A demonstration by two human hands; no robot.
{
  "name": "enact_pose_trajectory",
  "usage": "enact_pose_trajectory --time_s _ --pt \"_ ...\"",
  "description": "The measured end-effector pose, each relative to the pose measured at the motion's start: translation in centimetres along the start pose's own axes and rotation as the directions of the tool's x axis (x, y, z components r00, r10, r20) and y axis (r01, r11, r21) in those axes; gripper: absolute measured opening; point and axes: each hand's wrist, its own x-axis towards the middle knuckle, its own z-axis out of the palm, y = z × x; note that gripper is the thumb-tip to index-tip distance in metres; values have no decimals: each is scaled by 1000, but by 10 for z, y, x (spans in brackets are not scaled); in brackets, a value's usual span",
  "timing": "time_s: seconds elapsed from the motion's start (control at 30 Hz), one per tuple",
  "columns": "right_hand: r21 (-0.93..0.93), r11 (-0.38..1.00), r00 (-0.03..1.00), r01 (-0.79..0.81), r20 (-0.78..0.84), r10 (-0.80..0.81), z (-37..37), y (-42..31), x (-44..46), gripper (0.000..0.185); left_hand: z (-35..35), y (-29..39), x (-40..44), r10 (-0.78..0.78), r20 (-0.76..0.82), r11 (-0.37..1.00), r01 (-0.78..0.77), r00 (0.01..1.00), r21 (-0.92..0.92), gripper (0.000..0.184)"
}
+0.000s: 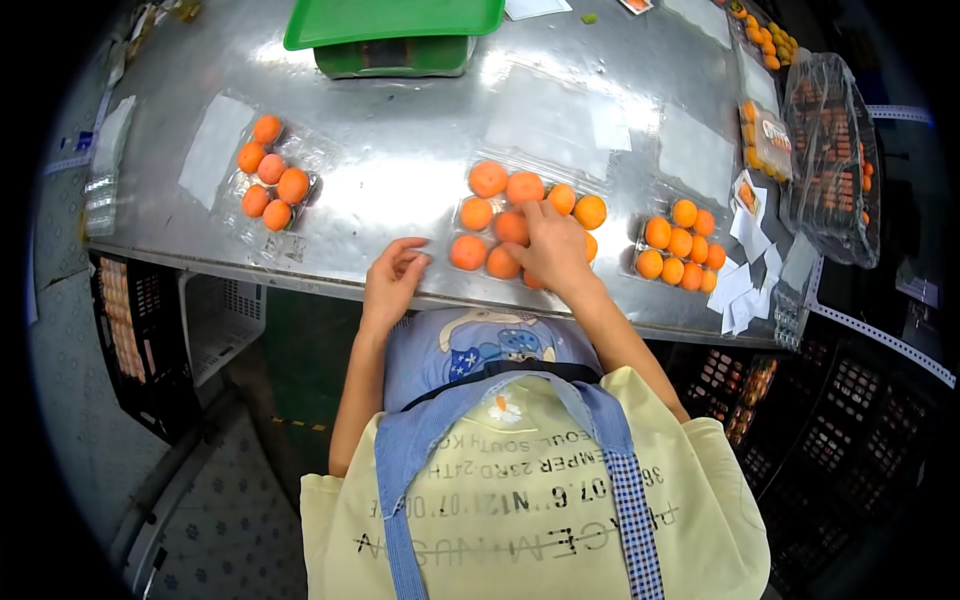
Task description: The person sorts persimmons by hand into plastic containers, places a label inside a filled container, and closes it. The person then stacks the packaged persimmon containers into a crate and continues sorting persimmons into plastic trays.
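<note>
Oranges (487,179) sit in rows in the middle clear tray (455,222) on the metal surface (380,150), in the head view. The right hand (556,247) bends over them, fingers partly closed on one orange; whether it grips is hard to tell. The left hand (395,280), loosely curled and seemingly holding nothing, rests near the surface's front edge.

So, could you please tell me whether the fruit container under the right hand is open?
Open: its clear lid lies folded back, and the right hand touches the fruit inside.
</note>
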Motion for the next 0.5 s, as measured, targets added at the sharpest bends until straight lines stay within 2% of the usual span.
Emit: enact_pose_trajectory --time_s 0.1,0.27,0.37,0.47,0.5 --pt "114 993 1000 -24 -8 25 6 5 1 52 2 11 -3 48 -16 999 -48 999 14 26" --pt "122 991 998 53 -48 -47 4 8 -7 50 18 34 -2 123 12 992 -123 992 11 25" --pt "143 988 998 55 -40 -50 3 9 -8 49 24 48 -2 131 85 989 -136 988 56 29" --pt "168 971 980 169 -132 -148 -10 2 -14 49 42 52 -1 257 125 965 -261 958 14 39" --pt "297 947 992 122 -66 -107 -20 -2 -15 49 47 58 0 225 188 973 -211 956 -92 43"
